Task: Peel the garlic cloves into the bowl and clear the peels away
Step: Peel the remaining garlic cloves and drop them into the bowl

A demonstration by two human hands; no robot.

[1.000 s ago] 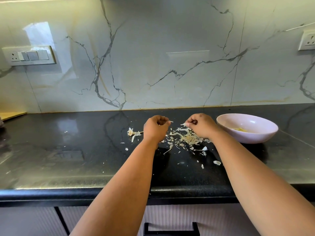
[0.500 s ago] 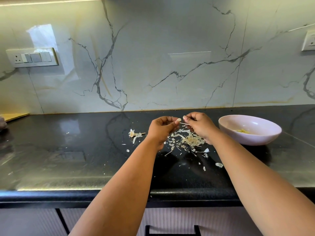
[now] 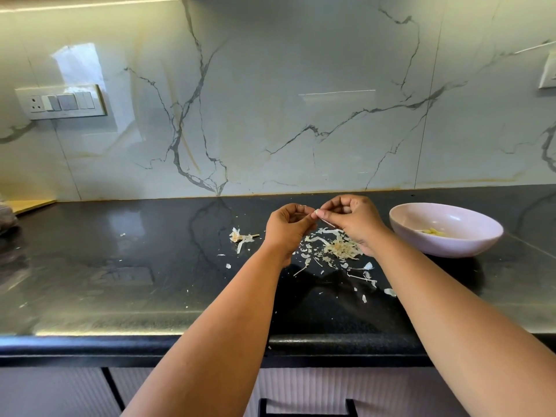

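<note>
Head view. Fingers (image 3: 304,212) of the left hand (image 3: 287,228) curled, tips meeting those of the right hand (image 3: 355,221); both pinch a small garlic clove (image 3: 316,211) between them, mostly hidden. A thin strip of peel (image 3: 328,224) trails down-right from the right fingertips. Hands raised above the table (image 3: 120,266). Peel pile (image 3: 340,249) lies directly below the right fingers. Bowl (image 3: 481,236) stands right of the right hand, peeled cloves (image 3: 433,232) inside. A stem scrap (image 3: 240,237) lies left of the left fingers.
</note>
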